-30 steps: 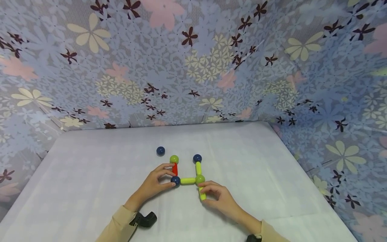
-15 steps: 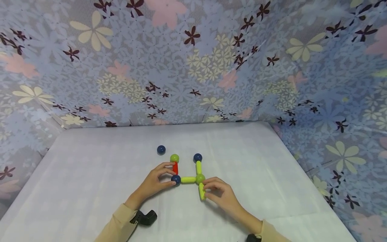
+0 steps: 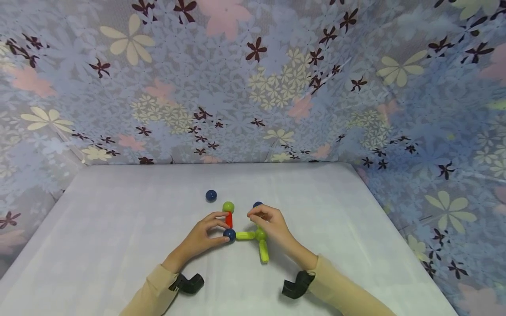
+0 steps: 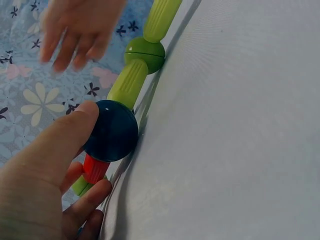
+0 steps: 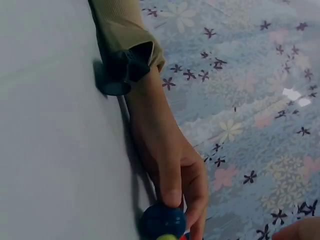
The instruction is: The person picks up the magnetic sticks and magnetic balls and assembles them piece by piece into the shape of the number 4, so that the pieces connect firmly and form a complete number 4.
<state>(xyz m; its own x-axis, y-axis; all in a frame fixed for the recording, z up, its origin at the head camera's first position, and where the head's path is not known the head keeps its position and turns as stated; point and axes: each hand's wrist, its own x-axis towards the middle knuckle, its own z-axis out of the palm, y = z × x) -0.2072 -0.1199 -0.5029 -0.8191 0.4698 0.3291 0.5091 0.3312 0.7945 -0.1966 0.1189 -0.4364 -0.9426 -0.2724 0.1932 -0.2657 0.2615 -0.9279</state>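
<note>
My left hand [image 3: 199, 239] holds the near-left corner of a ball-and-rod building toy, its thumb on a dark blue ball [image 3: 229, 235] and its fingers along a red rod [image 3: 229, 220]. A green ball [image 3: 228, 206] tops that rod. From the blue ball a yellow-green rod [image 3: 245, 235] runs right to a second green ball [image 3: 260, 235], where another yellow-green rod [image 3: 264, 252] points toward me. My right hand [image 3: 274, 224] hovers over the far branch with nothing in its bent fingers; it covers the far rod and part of another blue ball [image 3: 257, 204].
A loose dark blue ball [image 3: 211, 195] lies on the white-covered table [image 3: 130, 219], beyond the toy. Flowered cloth [image 3: 237, 87] hangs behind the table and along its right side. Black wrist mounts [image 3: 189, 284] stick out from both sleeves.
My right hand has let go of the near yellow-green rod, which stays at the green ball, and has moved away from me over the far branch. The left hand keeps its hold.
</note>
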